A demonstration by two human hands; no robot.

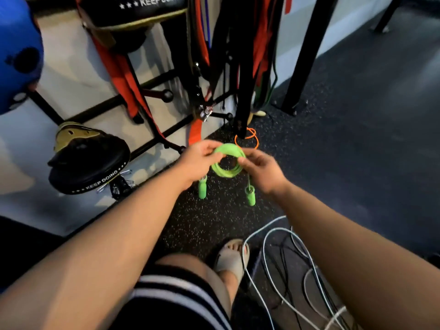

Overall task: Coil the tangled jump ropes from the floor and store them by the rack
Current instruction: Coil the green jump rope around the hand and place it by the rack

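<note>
A bright green jump rope [226,173] is wound into a small coil, held above the speckled floor in front of the rack [152,129]. My left hand [198,160] grips the coil's left side and my right hand [263,170] pinches its right side. Two green handles [250,196] dangle below the coil. An orange rope [252,136] lies coiled on the floor at the foot of a black post. White and black ropes [285,263] lie tangled on the floor at the lower right.
Black boxing pads [88,163] lean against the rack's base on the left. Red and black straps [238,55] hang from the rack. A blue ball [16,51] sits at the upper left. My sandalled foot [232,258] stands beside the tangled ropes.
</note>
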